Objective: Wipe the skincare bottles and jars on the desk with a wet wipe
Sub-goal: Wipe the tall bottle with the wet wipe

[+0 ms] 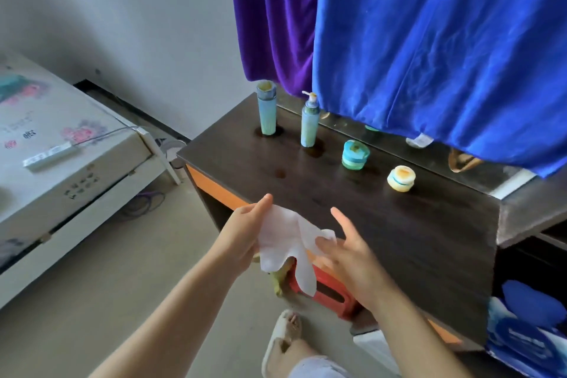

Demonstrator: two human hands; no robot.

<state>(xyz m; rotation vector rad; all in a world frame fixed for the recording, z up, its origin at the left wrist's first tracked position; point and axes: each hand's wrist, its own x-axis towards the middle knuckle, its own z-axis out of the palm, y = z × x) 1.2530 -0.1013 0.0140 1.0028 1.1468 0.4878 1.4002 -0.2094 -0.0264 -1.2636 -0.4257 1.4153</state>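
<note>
The wet wipe [288,242] is pinched between both hands at lower centre, unfolded. The 4 containers are ranged in the frame's upper middle on the counter [414,239]; the yellow jar [401,178] is nearest the right hand [352,258].

Blue cloth [445,49] beside purple cloth [273,15]; red stool [328,291] below.

bare desk [383,224] front, bottles (two) [309,123] behind
</note>
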